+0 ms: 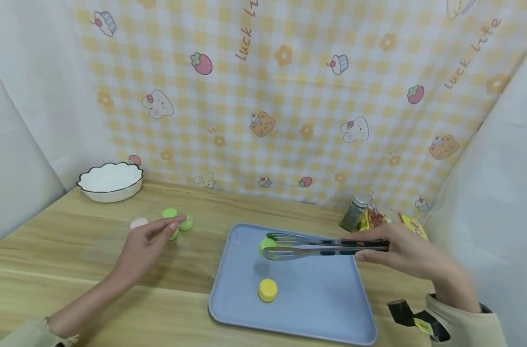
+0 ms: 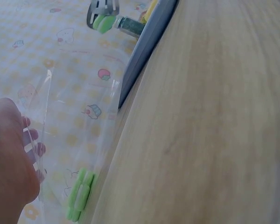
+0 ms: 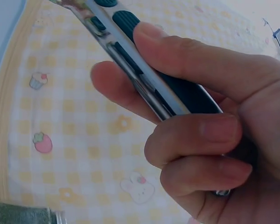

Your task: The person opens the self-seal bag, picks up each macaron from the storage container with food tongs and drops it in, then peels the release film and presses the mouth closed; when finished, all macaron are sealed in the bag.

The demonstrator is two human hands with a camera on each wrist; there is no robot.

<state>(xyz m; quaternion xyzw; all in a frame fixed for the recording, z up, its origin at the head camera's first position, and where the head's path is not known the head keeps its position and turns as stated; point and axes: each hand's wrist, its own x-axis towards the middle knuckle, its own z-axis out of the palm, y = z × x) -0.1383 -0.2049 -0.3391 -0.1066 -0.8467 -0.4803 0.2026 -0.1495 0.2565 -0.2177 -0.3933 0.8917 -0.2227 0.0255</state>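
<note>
One green macaron (image 1: 263,247) is held between the ends of the metal tongs (image 1: 289,252), above the far part of the blue tray (image 1: 328,294); a shadow beneath it shows that it is clear of the surface. The step in hand looks like carrying this piece with the tongs, and a set-down here would call for lowering them level and easing the pressure only once it rests, well away from the yellow macaron (image 1: 268,290) that sits on the tray just nearer the person. The tongs' arms stand slightly apart, no wider than the piece between them. The right hand (image 1: 406,250) squeezes their dark handles, thumb on one arm and fingers curled round, as the right wrist view shows. To the left of the tray, the left hand (image 1: 144,243) seems to pinch the edge of some clear plastic packaging (image 2: 84,135), thumb on one side and fingers seen through it on the other. Beside its fingertips are more green macarons (image 1: 186,222) and a pale pink one (image 1: 138,222). Farther out stand a white scalloped dish (image 1: 111,195) at the back left, and a spice jar (image 1: 354,213) beside some packets (image 1: 375,218) behind the right hand.
</note>
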